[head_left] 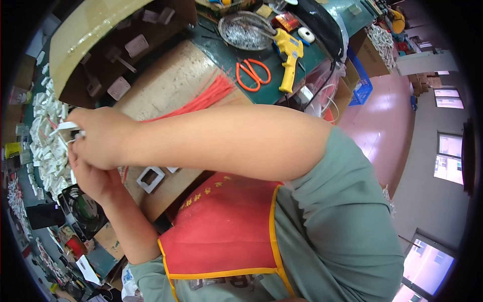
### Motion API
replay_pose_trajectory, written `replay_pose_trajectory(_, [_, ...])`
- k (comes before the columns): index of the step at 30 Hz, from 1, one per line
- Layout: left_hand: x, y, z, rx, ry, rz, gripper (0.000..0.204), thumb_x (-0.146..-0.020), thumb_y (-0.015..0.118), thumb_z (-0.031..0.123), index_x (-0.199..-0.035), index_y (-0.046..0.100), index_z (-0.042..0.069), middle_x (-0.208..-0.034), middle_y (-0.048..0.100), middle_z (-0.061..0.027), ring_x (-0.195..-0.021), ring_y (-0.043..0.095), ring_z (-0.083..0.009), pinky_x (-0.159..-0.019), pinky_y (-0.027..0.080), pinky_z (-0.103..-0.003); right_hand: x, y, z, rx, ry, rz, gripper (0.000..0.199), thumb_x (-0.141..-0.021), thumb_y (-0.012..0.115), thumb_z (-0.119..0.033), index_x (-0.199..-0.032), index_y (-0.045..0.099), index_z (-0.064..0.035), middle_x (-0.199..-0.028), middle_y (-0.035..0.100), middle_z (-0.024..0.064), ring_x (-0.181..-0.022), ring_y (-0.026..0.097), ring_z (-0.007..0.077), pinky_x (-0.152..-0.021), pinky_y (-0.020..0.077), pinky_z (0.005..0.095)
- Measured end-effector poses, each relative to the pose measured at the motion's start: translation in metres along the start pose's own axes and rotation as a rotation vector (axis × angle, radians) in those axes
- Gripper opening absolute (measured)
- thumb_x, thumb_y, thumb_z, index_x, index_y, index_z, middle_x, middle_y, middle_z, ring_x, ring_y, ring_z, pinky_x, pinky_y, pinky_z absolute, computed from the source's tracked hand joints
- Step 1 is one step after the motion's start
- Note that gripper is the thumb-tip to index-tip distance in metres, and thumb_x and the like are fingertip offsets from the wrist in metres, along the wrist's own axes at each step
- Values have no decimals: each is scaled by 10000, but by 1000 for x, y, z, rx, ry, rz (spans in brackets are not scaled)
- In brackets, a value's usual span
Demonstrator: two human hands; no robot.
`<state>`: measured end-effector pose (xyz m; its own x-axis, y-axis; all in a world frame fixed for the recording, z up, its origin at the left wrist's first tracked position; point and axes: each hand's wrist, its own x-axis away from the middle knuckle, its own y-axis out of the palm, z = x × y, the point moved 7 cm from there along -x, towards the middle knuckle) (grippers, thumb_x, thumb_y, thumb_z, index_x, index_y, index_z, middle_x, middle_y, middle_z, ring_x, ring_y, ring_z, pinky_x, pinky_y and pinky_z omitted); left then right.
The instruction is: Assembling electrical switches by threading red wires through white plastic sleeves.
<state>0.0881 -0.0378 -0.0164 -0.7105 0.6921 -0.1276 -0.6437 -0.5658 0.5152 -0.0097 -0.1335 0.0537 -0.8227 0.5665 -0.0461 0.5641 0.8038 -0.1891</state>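
My right hand (103, 136) reaches across to the left side, its fingers closed on a small white plastic part (65, 126) with a dark opening. Just below, my left hand (93, 178) meets it with bent fingers on the same part; the hands partly hide the grip. A thin red wire (51, 123) shows beside the part. A bundle of red wires (206, 97) lies on the wooden board (156, 83) beyond my right forearm. On the near side of that forearm rests a white square frame (150, 179).
An open cardboard box (75, 43) with white plastic pieces stands beyond my hands. White parts (48, 146) are heaped at left, near a black fan (83, 211). Orange-handled scissors (253, 74), a yellow glue gun (288, 60) and a metal dish (244, 31) lie on the green table.
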Motion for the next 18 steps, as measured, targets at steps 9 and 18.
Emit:
replay_pose_trajectory(9, [14, 69, 7, -351, -54, -197, 529, -804, 645, -44, -1302, 470, -12, -1139, 595, -125, -1007, 602, -176, -849, 516, -294, 12, -66, -25, 695, -140, -412, 408, -806, 557, -186, -1181, 568, -28, -1005, 653, 221, -974, 626, 352, -841, 487, 422])
replay_pose_trajectory(18, [16, 73, -7, -307, -213, -255, 323, -857, 654, 22, -1148, 540, -57, -943, 667, -130, -830, 667, -192, -749, 564, -308, 25, -54, -63, 1116, -894, -239, 272, -770, 656, -161, -1028, 615, -86, -924, 657, 106, -928, 634, 276, -876, 470, 403])
